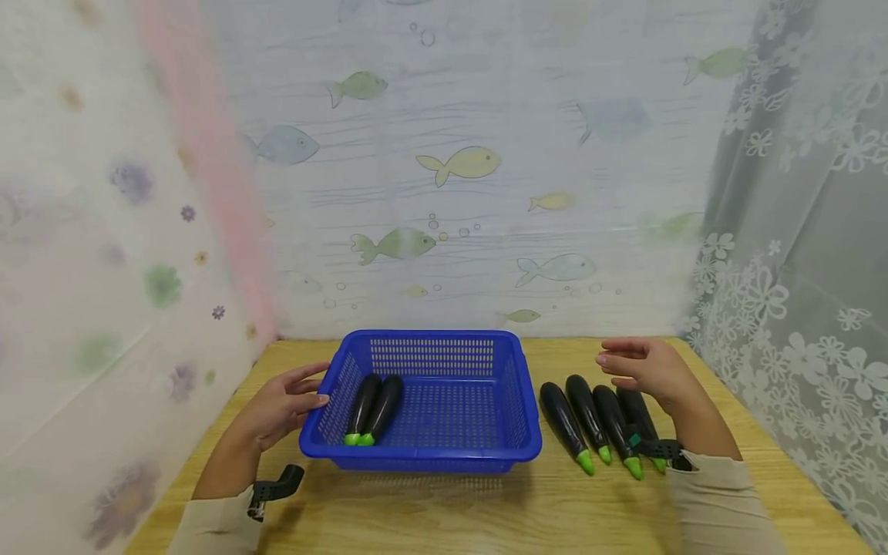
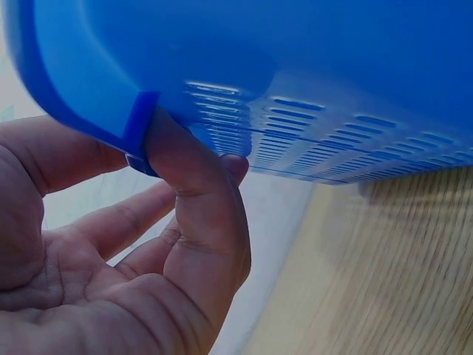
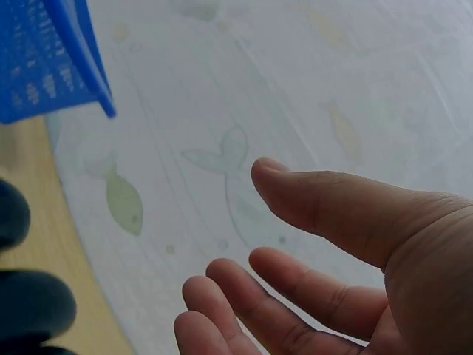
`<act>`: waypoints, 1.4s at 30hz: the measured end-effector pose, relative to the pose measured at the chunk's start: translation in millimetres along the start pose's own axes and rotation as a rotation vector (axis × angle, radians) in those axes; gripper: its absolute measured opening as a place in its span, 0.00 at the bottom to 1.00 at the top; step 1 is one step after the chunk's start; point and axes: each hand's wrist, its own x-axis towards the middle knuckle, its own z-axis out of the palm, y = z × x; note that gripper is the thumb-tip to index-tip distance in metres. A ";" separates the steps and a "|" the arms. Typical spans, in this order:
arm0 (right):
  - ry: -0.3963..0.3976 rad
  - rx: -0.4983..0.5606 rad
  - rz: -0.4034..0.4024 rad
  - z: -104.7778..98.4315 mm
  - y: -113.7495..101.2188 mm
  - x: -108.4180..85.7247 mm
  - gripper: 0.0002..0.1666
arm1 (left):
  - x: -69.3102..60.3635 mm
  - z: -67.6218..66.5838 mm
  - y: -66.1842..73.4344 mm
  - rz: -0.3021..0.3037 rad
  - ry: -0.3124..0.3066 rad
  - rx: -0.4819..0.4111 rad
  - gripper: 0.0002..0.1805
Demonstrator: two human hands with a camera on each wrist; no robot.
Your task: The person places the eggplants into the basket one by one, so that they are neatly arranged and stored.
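Note:
A blue plastic basket (image 1: 430, 455) with slotted walls stands on the table, and two dark eggplants (image 1: 381, 408) with green stem ends lie side by side in its left part. My left hand (image 1: 280, 405) pinches the basket's left rim between thumb and fingers; in the left wrist view the thumb (image 2: 196, 188) bends against that rim. Above the far ends of several more eggplants (image 1: 583, 416), laid in a row right of the basket, hovers my right hand (image 1: 641, 366). Its fingers (image 3: 244, 296) are loosely spread and hold nothing. The rightmost eggplant is partly hidden behind the right wrist.
The wooden table (image 1: 388, 516) reaches back to a wall covering (image 1: 451, 208) printed with fish. Flowered sheeting (image 1: 139, 308) borders the left side, and a grey lace curtain (image 1: 798, 270) hangs on the right. Each wrist carries a small black camera mount (image 1: 277, 486).

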 end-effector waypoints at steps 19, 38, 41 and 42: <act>0.088 -0.079 0.213 -31.2 49.2 -2.8 0.48 | -2.8 -0.2 1.1 -0.022 0.029 -0.002 0.44; 0.109 -0.060 0.352 -35.2 77.3 3.0 0.50 | -0.8 -0.8 1.0 -0.010 -0.008 -0.023 0.44; 0.100 -0.056 0.357 -35.4 79.4 4.5 0.51 | -0.9 -0.9 1.2 -0.011 -0.008 -0.026 0.44; 0.096 -0.053 0.358 -35.2 80.0 4.8 0.51 | -1.1 -0.9 1.3 -0.010 -0.007 -0.024 0.44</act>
